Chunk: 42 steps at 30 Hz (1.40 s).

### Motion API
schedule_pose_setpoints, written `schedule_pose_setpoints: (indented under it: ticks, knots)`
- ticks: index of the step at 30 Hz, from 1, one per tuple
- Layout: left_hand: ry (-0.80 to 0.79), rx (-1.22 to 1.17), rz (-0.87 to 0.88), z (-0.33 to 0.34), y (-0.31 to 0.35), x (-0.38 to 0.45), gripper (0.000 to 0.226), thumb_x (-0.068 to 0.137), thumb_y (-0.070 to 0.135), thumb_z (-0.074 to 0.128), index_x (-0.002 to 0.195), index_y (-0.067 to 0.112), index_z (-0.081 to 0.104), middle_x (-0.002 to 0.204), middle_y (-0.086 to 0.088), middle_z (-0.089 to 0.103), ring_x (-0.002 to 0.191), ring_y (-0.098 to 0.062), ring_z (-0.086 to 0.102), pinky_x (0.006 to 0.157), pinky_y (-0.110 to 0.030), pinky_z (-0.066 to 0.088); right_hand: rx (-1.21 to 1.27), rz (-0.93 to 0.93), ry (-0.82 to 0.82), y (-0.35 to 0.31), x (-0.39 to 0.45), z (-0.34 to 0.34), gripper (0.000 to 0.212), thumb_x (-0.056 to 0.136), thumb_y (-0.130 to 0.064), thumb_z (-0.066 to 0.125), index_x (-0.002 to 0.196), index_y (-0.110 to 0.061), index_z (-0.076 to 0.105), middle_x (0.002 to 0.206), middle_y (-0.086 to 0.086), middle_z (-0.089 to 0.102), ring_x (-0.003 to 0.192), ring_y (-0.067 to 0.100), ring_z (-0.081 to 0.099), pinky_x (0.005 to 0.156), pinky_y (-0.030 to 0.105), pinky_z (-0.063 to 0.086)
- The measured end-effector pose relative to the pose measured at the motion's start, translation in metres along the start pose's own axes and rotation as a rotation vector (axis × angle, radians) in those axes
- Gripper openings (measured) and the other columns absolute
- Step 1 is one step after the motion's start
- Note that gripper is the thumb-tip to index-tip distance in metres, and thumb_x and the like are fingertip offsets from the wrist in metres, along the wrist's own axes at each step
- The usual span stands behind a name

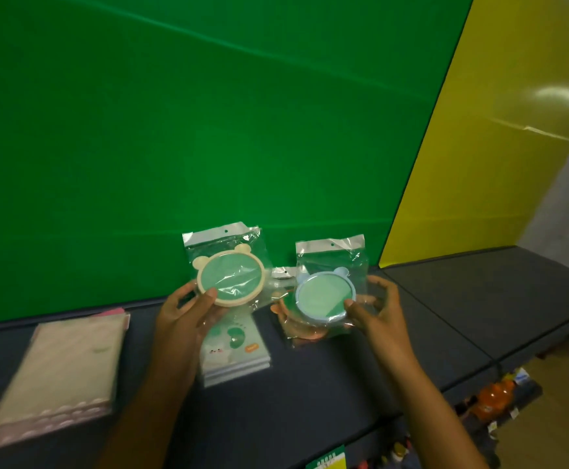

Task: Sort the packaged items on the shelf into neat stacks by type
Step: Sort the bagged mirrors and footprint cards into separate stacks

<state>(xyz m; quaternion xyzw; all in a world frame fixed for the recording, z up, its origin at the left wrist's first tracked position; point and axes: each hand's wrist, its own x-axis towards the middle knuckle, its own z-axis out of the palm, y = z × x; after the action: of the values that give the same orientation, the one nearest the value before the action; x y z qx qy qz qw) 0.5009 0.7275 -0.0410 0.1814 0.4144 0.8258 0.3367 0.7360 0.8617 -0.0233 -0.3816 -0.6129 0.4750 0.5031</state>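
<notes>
No print can be read: the green shelf-edge tag [325,460] and the small orange label [251,347] on the pastel booklet packet [235,353] are both blurred.

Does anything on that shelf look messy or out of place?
Slightly. On the dark shelf, the pale flat packets at the left lie fanned, their edges not lined up. An orange-rimmed round item in clear wrap lies loose beneath the blue one. Nothing looks damaged.

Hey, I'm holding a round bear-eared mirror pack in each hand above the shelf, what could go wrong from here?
1. The left hand pinches the cream-rimmed pack by its edge; the slick wrap could slip.
2. The right hand grips the blue-rimmed pack above another pack; lowering it carelessly may leave a crooked stack.
</notes>
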Motion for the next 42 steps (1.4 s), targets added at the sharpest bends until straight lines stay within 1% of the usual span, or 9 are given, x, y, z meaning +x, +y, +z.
schedule_pose_setpoints:
  ticks: [4,8,14,18,23,27,32,36,42]
  knots:
    - [0.095,-0.005,0.036,0.01,-0.007,0.008,0.037,0.086,0.005,0.063,0.122,0.004,0.055,0.111,-0.013,0.067,0.089,-0.02,0.071,0.066,-0.023,0.058,-0.06,-0.036,-0.104,0.013,0.025,0.005,0.06,0.085,-0.005,0.069,0.13,-0.033,0.044,0.104,-0.003,0.063,0.09,0.017,0.067,0.072,0.035,0.059]
    - [0.124,-0.009,0.062,0.021,-0.015,0.008,0.028,0.086,0.004,0.063,0.113,0.01,0.057,0.107,-0.014,0.069,0.087,-0.021,0.071,0.069,-0.024,0.059,-0.118,-0.1,-0.245,0.028,0.05,0.001,0.04,0.086,-0.007,0.067,0.117,-0.031,0.059,0.117,-0.004,0.064,0.099,0.018,0.066,0.069,0.027,0.059]
    - [0.144,-0.006,0.098,0.041,-0.024,0.008,0.03,0.085,0.005,0.065,0.113,0.012,0.058,0.102,-0.014,0.072,0.083,-0.019,0.072,0.064,-0.022,0.058,-0.32,-0.122,-0.365,0.052,0.081,-0.001,0.02,0.084,-0.02,0.07,0.099,-0.032,0.069,0.104,-0.007,0.07,0.094,0.014,0.067,0.082,0.047,0.058]
    - [0.152,0.061,0.139,0.043,-0.022,0.008,0.032,0.084,0.008,0.067,0.114,0.012,0.057,0.1,-0.014,0.073,0.088,-0.023,0.071,0.075,-0.028,0.06,-0.476,-0.188,-0.468,0.06,0.092,0.001,0.017,0.082,-0.03,0.073,0.098,-0.033,0.069,0.1,-0.007,0.068,0.091,0.012,0.065,0.083,0.04,0.056]
    - [0.163,0.137,0.138,0.043,-0.023,0.003,0.039,0.083,0.011,0.067,0.12,0.009,0.056,0.105,-0.016,0.072,0.096,-0.031,0.068,0.087,-0.043,0.055,-0.694,-0.29,-0.538,0.067,0.103,-0.004,0.018,0.083,-0.044,0.067,0.101,-0.039,0.067,0.096,0.0,0.056,0.095,0.019,0.051,0.079,0.028,0.043]
    - [0.165,0.161,0.133,0.051,-0.029,-0.001,0.033,0.083,0.009,0.067,0.115,0.009,0.057,0.099,-0.016,0.073,0.086,-0.028,0.071,0.072,-0.033,0.06,-0.683,-0.314,-0.601,0.062,0.108,-0.013,0.018,0.086,-0.044,0.065,0.103,-0.04,0.067,0.096,-0.001,0.053,0.092,0.013,0.05,0.074,0.02,0.038]
    - [0.121,0.23,0.113,0.072,-0.029,-0.003,0.034,0.084,0.008,0.067,0.116,0.009,0.056,0.097,-0.016,0.074,0.081,-0.026,0.073,0.075,-0.034,0.06,-0.651,-0.344,-0.526,0.054,0.118,-0.029,0.025,0.089,-0.043,0.062,0.112,-0.034,0.059,0.108,-0.002,0.054,0.102,0.012,0.053,0.081,0.023,0.039]
    - [0.075,0.285,0.076,0.095,-0.034,-0.002,0.031,0.085,0.005,0.066,0.113,0.008,0.054,0.095,-0.02,0.073,0.079,-0.027,0.073,0.068,-0.027,0.06,-0.808,-0.368,-0.425,0.056,0.129,-0.051,0.044,0.092,-0.048,0.055,0.128,-0.024,0.048,0.129,0.0,0.051,0.117,0.018,0.051,0.094,0.034,0.046]
    - [0.023,0.528,-0.006,0.113,-0.061,0.01,0.045,0.083,0.014,0.071,0.123,0.007,0.052,0.101,-0.017,0.072,0.086,-0.028,0.072,0.087,-0.044,0.056,-0.896,-0.355,-0.383,0.06,0.135,-0.075,0.057,0.093,-0.051,0.051,0.138,-0.019,0.036,0.14,0.004,0.045,0.128,0.023,0.045,0.097,0.04,0.047]
